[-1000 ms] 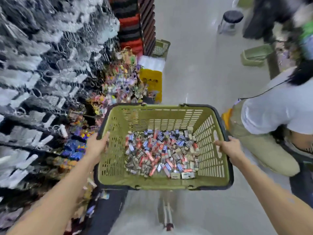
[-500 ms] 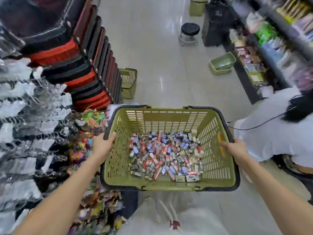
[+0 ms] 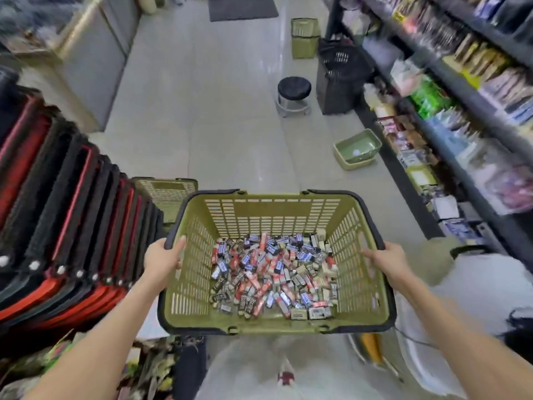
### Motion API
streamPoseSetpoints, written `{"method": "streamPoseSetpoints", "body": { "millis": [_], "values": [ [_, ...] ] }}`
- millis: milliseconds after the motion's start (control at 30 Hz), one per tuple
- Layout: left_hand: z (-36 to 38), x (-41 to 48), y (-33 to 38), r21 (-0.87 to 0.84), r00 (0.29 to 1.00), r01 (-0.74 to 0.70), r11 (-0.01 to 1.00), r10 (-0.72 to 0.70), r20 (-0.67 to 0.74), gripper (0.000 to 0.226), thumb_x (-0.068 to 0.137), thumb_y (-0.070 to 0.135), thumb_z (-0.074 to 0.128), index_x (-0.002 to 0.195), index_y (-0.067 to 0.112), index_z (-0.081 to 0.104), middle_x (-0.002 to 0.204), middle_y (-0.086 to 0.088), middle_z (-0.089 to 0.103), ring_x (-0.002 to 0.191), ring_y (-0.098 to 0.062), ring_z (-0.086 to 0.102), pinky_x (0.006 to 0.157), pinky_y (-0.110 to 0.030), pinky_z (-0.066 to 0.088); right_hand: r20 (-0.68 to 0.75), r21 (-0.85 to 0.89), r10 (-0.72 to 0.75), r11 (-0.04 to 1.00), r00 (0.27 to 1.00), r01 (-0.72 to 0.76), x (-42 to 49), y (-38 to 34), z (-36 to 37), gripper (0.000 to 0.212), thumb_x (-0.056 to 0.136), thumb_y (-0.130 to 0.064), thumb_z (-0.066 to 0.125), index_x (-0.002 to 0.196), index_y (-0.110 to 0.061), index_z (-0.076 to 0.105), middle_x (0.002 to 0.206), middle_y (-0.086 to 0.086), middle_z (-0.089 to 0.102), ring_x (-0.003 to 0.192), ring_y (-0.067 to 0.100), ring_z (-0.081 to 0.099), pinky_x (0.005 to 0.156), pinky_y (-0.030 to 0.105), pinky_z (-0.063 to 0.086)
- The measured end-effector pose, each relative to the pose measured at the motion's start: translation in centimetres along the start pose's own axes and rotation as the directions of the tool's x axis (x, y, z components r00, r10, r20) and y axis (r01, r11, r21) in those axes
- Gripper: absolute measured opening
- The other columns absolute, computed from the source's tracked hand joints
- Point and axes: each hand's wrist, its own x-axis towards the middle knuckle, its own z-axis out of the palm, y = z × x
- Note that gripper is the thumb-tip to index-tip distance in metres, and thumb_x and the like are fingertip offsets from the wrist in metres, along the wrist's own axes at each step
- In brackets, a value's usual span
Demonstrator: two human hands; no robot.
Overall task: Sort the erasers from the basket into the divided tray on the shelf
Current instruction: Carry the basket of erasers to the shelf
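An olive-green plastic basket (image 3: 275, 215) with a dark rim hangs in front of me above the aisle floor. A heap of several small erasers (image 3: 274, 272) in red, blue, black and white wrappers covers its bottom. My left hand (image 3: 161, 259) grips the left rim, thumb over the edge. My right hand (image 3: 385, 259) grips the right rim, fingers reaching inside the wall. The divided tray is not in view.
A stack of black-and-red baskets (image 3: 66, 226) stands at the left, with another green basket (image 3: 167, 192) beside it. Stocked shelves (image 3: 461, 111) line the right. On the floor ahead are a black stool (image 3: 294, 95), a green tub (image 3: 357, 148) and a black basket (image 3: 340, 79). A person in white (image 3: 473, 313) crouches at my right.
My view has swung right and up the aisle: the keychain racks at the left are gone and the right shelves appear. Both hands keep their hold on the basket.
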Motion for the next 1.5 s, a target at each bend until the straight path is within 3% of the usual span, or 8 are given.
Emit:
{"method": "streamPoseSetpoints", "body": {
  "millis": [200, 367, 567, 833, 900, 933, 967, 1500],
  "values": [
    [4.6, 10.2, 9.9, -0.022, 1.000, 0.006, 1.000, -0.006, 0.009, 0.031, 0.091, 0.038, 0.061, 0.092, 0.007, 0.062, 0.077, -0.013, 0.065, 0.068, -0.029, 0.063, 0.071, -0.043, 0.054, -0.017, -0.047, 0.007, 0.999, 1.000, -0.008, 12.0, -8.7, 0.3, 0.013, 0.081, -0.008, 0.069, 0.090, -0.005, 0.060, 0.062, 0.006, 0.056, 0.056, 0.020, 0.051, 0.053, 0.028, 0.042],
    [9.4, 20.6, 17.5, -0.014, 0.999, -0.019, 1.000, 0.019, 0.031, 0.034, 0.089, 0.042, 0.061, 0.094, 0.008, 0.061, 0.060, -0.006, 0.059, 0.048, -0.019, 0.056, 0.039, -0.023, 0.043, -0.029, -0.059, 0.028, 0.998, 0.999, -0.029, 23.3, -14.8, 1.5, 0.014, 0.080, -0.014, 0.070, 0.080, -0.002, 0.062, 0.056, 0.012, 0.055, 0.056, 0.026, 0.052, 0.060, 0.033, 0.041],
    [15.2, 33.9, 28.3, -0.031, 0.995, -0.016, 0.999, 0.019, 0.097, 0.037, 0.087, 0.045, 0.062, 0.101, 0.011, 0.055, 0.072, -0.008, 0.061, 0.057, -0.024, 0.057, 0.059, -0.033, 0.047, -0.096, -0.032, 0.099, 0.994, 0.990, -0.103, 35.5, -22.7, 3.4, 0.020, 0.079, -0.014, 0.071, 0.070, -0.001, 0.059, 0.055, 0.012, 0.054, 0.058, 0.027, 0.053, 0.065, 0.035, 0.042],
    [23.8, 49.2, 45.2, -0.042, 0.976, -0.124, 0.991, 0.130, 0.172, 0.037, 0.090, 0.040, 0.061, 0.106, 0.008, 0.057, 0.073, -0.006, 0.061, 0.055, -0.020, 0.054, 0.047, -0.028, 0.041, -0.230, 0.001, 0.124, 0.992, 0.965, -0.128, 50.7, -34.4, 2.2, 0.032, 0.079, -0.018, 0.072, 0.100, 0.003, 0.060, 0.060, 0.016, 0.059, 0.061, 0.027, 0.056, 0.059, 0.035, 0.041],
    [26.4, 52.7, 48.8, -0.031, 0.977, -0.128, 0.991, 0.131, 0.171, 0.034, 0.089, 0.042, 0.061, 0.102, 0.012, 0.054, 0.071, -0.005, 0.061, 0.055, -0.020, 0.057, 0.048, -0.028, 0.041, -0.235, -0.004, 0.125, 0.992, 0.964, -0.129, 54.9, -36.9, 1.6, 0.037, 0.078, -0.018, 0.072, 0.078, -0.009, 0.037, 0.060, 0.017, 0.059, 0.061, 0.029, 0.057, 0.060, 0.034, 0.042],
    [27.7, 54.3, 50.6, -0.028, 0.976, -0.132, 0.991, 0.134, 0.169, 0.033, 0.089, 0.042, 0.061, 0.101, 0.013, 0.053, 0.070, -0.003, 0.061, 0.055, -0.020, 0.057, 0.047, -0.028, 0.042, -0.238, 0.002, 0.140, 0.990, 0.961, -0.144, 57.4, -37.8, 1.3, 0.051, 0.078, -0.019, 0.072, 0.119, -0.002, 0.048, 0.060, 0.018, 0.060, 0.062, 0.031, 0.059, 0.063, 0.036, 0.045],
    [29.1, 55.9, 52.3, -0.027, 0.976, -0.137, 0.990, 0.139, 0.169, 0.032, 0.088, 0.042, 0.062, 0.100, 0.014, 0.053, 0.069, -0.002, 0.061, 0.055, -0.020, 0.058, 0.047, -0.028, 0.042, -0.252, -0.017, 0.144, 0.988, 0.957, -0.154, 59.6, -39.0, 1.0, 0.035, 0.077, -0.020, 0.072, 0.093, 0.009, 0.062, 0.060, 0.019, 0.061, 0.064, 0.033, 0.061, 0.066, 0.038, 0.048],
    [45.2, 80.2, 79.0, 0.028, 0.976, -0.120, 0.992, 0.112, 0.187, 0.050, 0.088, 0.042, 0.063, 0.113, -0.001, 0.058, 0.073, -0.012, 0.061, 0.057, -0.024, 0.058, 0.050, -0.030, 0.045, -0.217, 0.000, 0.127, 0.992, 0.968, -0.130, 93.3, -60.0, -2.0, 0.045, 0.080, -0.016, 0.070, 0.120, -0.002, 0.056, 0.055, 0.011, 0.060, 0.052, 0.024, 0.054, 0.056, 0.036, 0.044]
  ]
}}
